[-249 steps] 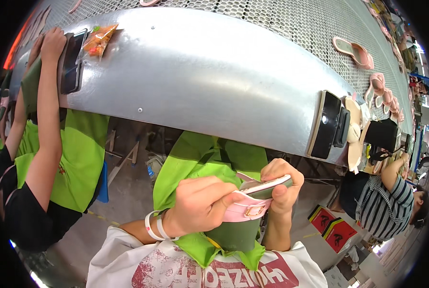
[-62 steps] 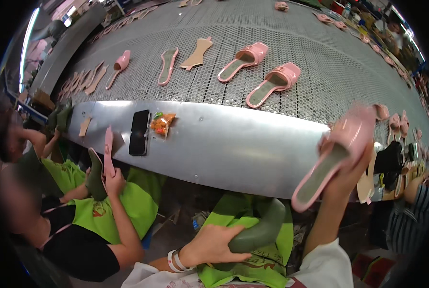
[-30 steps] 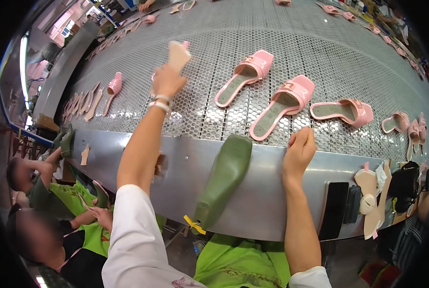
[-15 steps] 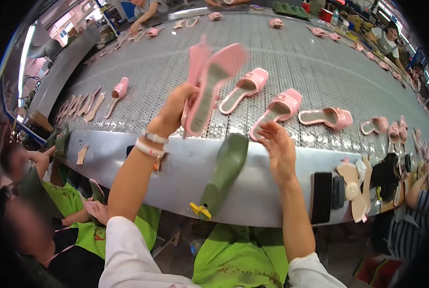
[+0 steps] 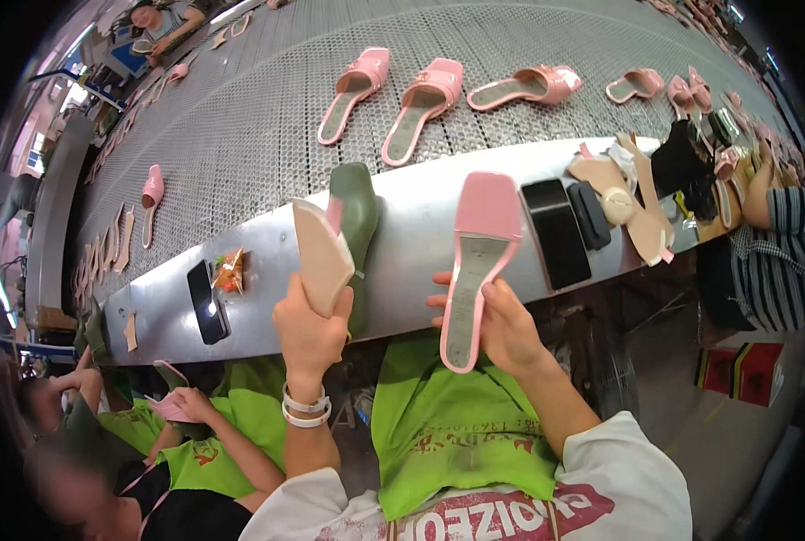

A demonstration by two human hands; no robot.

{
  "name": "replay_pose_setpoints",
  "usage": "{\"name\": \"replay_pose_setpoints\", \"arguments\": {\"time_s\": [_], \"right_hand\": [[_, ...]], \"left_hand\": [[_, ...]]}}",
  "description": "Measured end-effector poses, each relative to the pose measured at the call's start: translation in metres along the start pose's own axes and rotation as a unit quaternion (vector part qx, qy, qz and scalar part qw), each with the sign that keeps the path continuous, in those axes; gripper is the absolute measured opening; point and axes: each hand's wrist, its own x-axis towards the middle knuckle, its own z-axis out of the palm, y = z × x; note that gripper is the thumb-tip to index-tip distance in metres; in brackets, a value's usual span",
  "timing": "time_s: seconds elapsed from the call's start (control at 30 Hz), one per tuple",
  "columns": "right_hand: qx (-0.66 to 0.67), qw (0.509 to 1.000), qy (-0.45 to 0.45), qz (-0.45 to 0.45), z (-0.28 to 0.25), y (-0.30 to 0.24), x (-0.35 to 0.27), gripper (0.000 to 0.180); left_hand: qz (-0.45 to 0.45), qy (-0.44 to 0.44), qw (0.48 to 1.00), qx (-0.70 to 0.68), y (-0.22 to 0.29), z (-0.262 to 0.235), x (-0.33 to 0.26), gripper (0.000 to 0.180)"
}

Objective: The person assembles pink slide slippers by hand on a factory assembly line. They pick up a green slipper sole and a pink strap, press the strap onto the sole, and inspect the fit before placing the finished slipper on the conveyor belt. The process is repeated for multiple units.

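Observation:
My left hand (image 5: 311, 335) is closed round a beige-backed insole (image 5: 320, 257), held up with a pink strip showing at its edge. In my right hand (image 5: 511, 334) is a pink insole (image 5: 488, 207) with a grey-green lining, toe end up, gripped by its sides near the heel. Its lined face is turned toward me. A green shoe last (image 5: 356, 203) rests on the metal ledge, partly hidden behind the beige-backed insole and my left hand. Beyond the ledge, several pink slide sandals (image 5: 425, 104) lie on the mesh surface.
The metal ledge (image 5: 420, 203) holds a phone (image 5: 207, 302) and an orange packet (image 5: 229, 270) at left. At right are another black phone (image 5: 556, 234), a small dark case (image 5: 588, 216) and beige cut-outs (image 5: 637, 216). A co-worker in green (image 5: 191, 451) sits close on the left.
The pair of insoles, earlier together in my left hand over the mesh, is now split between both hands. Both hands have come nearer my body, and the view has shifted.

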Motion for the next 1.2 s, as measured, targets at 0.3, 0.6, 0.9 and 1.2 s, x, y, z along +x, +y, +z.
{"name": "replay_pose_setpoints", "arguments": {"time_s": [0.3,0.6,0.9,1.2], "right_hand": [[0.035,0.996,0.056,0.052,0.013,0.029,-0.016,0.050],[0.031,0.961,0.000,0.276,-0.008,0.078,-0.082,0.072],[0.070,0.944,0.031,0.322,-0.017,0.089,-0.087,0.073],[-0.049,0.971,0.085,0.218,-0.017,0.080,-0.080,0.070]], "left_hand": [[0.018,-0.162,0.971,-0.176,0.035,0.015,-0.101,0.043],[-0.244,-0.162,0.773,-0.563,-0.032,0.059,-0.131,0.029],[-0.303,-0.118,0.782,-0.531,-0.035,0.079,-0.147,0.028],[-0.180,-0.134,0.899,-0.376,-0.049,0.070,-0.135,0.029]]}}
